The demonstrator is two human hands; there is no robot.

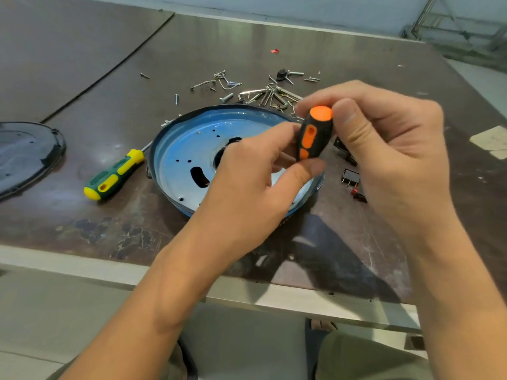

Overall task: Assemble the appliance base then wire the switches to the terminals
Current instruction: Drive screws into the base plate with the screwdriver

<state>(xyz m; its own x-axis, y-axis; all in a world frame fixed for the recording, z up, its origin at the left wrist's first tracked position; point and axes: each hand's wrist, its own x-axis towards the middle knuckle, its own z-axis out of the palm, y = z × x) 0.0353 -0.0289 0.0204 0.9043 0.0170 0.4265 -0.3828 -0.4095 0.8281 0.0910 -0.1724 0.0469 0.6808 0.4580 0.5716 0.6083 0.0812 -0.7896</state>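
A round blue metal appliance base point(186, 149) lies on the table, its hollow side up, with holes and a dark centre opening. An orange-and-black screwdriver point(314, 135) stands upright over the base's right part. My right hand point(384, 149) grips its handle near the top with thumb and fingers. My left hand point(255, 182) pinches the lower handle between thumb and fingers; the shaft and tip are hidden behind it. Small black switches point(350, 177), one with a red part, lie just right of the base.
A green-and-yellow screwdriver point(113, 175) lies left of the base. Several loose screws, bolts and wire clips point(263, 94) are scattered behind it. A dark round cover point(24, 154) sits at the far left. The table's front edge point(109, 270) runs close to me.
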